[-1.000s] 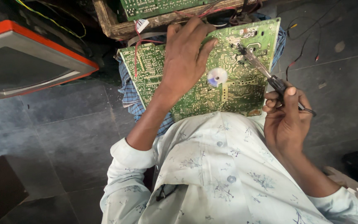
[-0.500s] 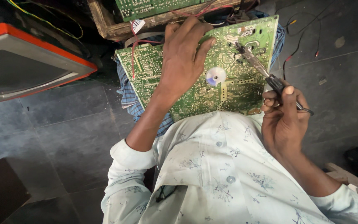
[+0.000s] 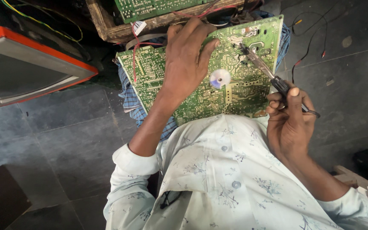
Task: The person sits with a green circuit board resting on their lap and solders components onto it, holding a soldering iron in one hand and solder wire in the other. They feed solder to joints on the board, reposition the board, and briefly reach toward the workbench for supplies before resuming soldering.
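Fingers curled around soldering iron.

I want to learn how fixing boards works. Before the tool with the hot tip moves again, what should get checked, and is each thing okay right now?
1. Green circuit board held steady: ok, the left hand lies flat on it.
2. Grip on the soldering iron: ok, the right hand wraps its dark handle.
3. Tip on the board: ok, it touches near the upper right part.
4. Left fingers away from the tip: ok, a gap shows between them.
5. Tip hot enough: cannot tell.
6. Red wires clear of the tip: ok, they lie at the board's left side.
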